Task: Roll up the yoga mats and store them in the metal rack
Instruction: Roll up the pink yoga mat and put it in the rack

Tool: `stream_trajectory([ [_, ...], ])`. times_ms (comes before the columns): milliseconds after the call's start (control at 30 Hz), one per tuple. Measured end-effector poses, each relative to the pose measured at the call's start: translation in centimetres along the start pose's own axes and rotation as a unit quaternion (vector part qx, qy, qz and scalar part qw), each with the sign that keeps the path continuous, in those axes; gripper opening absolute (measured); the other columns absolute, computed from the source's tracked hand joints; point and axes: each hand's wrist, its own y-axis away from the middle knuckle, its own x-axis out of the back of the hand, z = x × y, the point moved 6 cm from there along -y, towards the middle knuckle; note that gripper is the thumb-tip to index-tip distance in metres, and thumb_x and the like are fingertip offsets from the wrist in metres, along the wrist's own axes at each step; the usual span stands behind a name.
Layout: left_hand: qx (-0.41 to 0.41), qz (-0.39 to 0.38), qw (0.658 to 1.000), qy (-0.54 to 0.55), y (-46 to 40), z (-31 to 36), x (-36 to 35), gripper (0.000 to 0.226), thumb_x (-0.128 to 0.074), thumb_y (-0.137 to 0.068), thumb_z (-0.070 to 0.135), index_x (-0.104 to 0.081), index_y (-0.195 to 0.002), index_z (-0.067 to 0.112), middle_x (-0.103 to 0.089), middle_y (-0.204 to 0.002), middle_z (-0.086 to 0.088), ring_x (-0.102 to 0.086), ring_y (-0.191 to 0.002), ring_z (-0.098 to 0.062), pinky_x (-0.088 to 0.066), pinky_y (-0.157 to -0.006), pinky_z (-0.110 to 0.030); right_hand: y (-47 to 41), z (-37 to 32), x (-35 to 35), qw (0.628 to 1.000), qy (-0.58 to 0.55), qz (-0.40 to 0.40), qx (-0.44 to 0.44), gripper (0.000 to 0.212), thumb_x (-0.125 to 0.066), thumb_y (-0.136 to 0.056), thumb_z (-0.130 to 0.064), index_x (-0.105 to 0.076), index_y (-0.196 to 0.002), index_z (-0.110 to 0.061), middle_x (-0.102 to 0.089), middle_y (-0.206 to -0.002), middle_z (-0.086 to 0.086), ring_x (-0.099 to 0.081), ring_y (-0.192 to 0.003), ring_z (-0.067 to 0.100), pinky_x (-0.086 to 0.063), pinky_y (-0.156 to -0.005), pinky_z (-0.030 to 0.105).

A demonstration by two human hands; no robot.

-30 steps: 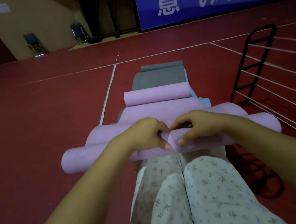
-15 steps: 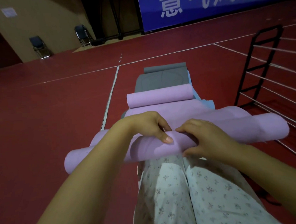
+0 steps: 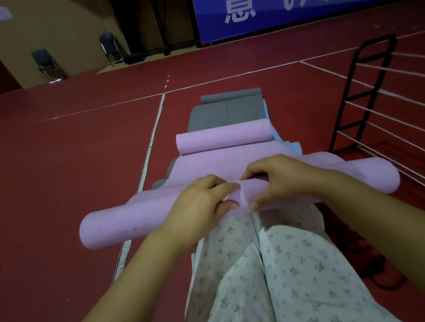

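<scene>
A purple yoga mat (image 3: 126, 220) lies across my knees as a long roll, its unrolled part stretching away over the floor to a curled far end (image 3: 222, 139). My left hand (image 3: 204, 205) grips the roll near its middle, fingers curled over the top and thumb underneath. My right hand (image 3: 279, 179) grips the roll just to the right, fingers hooked into the fold. A grey mat (image 3: 226, 111) lies flat beyond, with a light blue mat (image 3: 293, 146) showing at its right edge. The black metal rack (image 3: 365, 96) with white rails stands at the right.
Red sports floor with white lines (image 3: 153, 136) surrounds the mats. Two folding chairs (image 3: 46, 63) stand by the far wall on the left, a blue banner (image 3: 309, 5) hangs at the back. A dark cable (image 3: 375, 273) coils on the floor at the lower right.
Both hands shifted along the roll and took a new grip at its middle, turning it further. The roll has moved slightly forward over my knees.
</scene>
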Motion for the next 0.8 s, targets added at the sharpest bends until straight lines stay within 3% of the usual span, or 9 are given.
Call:
stream_trajectory([
  [133, 0.028, -0.053, 0.998, -0.019, -0.8, -0.5, -0.2, 0.064, -0.070, -0.066, 0.052, -0.063, -0.121, 0.020, -0.064, -0.104, -0.009, -0.062, -0.089, -0.032, -0.054, -0.074, -0.040, -0.9, 0.7, 0.1, 0.999, -0.010, -0.035, -0.013, 0.045, -0.083, -0.063, -0.041, -0.065, -0.103, -0.034, -0.064, -0.099, -0.020, -0.059, -0.093, 0.002, -0.047, -0.085, 0.023],
  [233, 0.042, -0.072, 0.996, -0.037, -1.2, -0.6, -0.6, 0.072, -0.080, -0.065, 0.044, -0.056, -0.129, 0.021, -0.060, -0.112, -0.010, -0.058, -0.099, -0.033, -0.050, -0.082, -0.041, -1.7, 1.3, 0.2, 0.997, -0.028, -0.068, -0.029, 0.041, -0.083, -0.065, -0.040, -0.063, -0.100, -0.038, -0.064, -0.101, -0.021, -0.059, -0.095, 0.000, -0.046, -0.085, 0.019],
  [400, 0.069, -0.103, 0.992, -0.026, -2.3, -1.3, -0.7, 0.072, -0.078, -0.070, 0.041, -0.048, -0.134, 0.026, -0.056, -0.114, -0.008, -0.054, -0.105, -0.028, -0.044, -0.086, -0.035, -3.0, 2.0, 0.5, 0.990, -0.051, -0.120, -0.051, 0.032, -0.082, -0.067, -0.042, -0.064, -0.093, -0.041, -0.067, -0.098, -0.018, -0.062, -0.091, 0.001, -0.049, -0.084, 0.021],
  [533, 0.094, -0.154, 0.984, 0.016, -3.6, -2.2, 0.0, 0.065, -0.078, -0.073, 0.039, -0.051, -0.132, 0.030, -0.057, -0.113, -0.003, -0.054, -0.103, -0.021, -0.040, -0.085, -0.027, -3.3, 2.3, 0.5, 0.988, -0.060, -0.126, -0.072, 0.035, -0.081, -0.070, -0.042, -0.066, -0.101, -0.037, -0.068, -0.103, -0.016, -0.063, -0.095, 0.005, -0.049, -0.089, 0.024],
  [667, 0.118, -0.183, 0.974, 0.060, -4.6, -3.2, -0.2, 0.061, -0.077, -0.075, 0.037, -0.054, -0.130, 0.026, -0.061, -0.122, 0.002, -0.054, -0.109, -0.016, -0.037, -0.084, -0.021, -2.6, 1.7, 1.2, 0.998, 0.006, -0.017, -0.055, 0.051, -0.078, -0.073, -0.041, -0.063, -0.119, -0.027, -0.062, -0.114, -0.010, -0.056, -0.106, 0.008, -0.042, -0.093, 0.023],
  [733, 0.136, -0.206, 0.965, 0.084, -5.1, -3.8, -0.4, 0.061, -0.077, -0.076, 0.036, -0.054, -0.131, 0.025, -0.060, -0.124, 0.005, -0.055, -0.111, -0.014, -0.039, -0.088, -0.020, -1.7, 1.3, 0.8, 0.998, 0.050, 0.039, -0.024, 0.052, -0.076, -0.072, -0.040, -0.060, -0.120, -0.027, -0.057, -0.115, -0.005, -0.053, -0.108, 0.014, -0.042, -0.093, 0.031],
  [800, 0.140, -0.227, 0.959, 0.100, -5.7, -4.1, -0.6, 0.059, -0.078, -0.076, 0.034, -0.055, -0.129, 0.024, -0.060, -0.123, 0.005, -0.056, -0.109, -0.013, -0.041, -0.090, -0.021, -0.9, 1.2, -0.2, 0.996, 0.071, 0.047, -0.008, 0.063, -0.073, -0.065, -0.045, -0.054, -0.123, -0.031, -0.051, -0.116, -0.005, -0.050, -0.109, 0.018, -0.043, -0.092, 0.041],
])
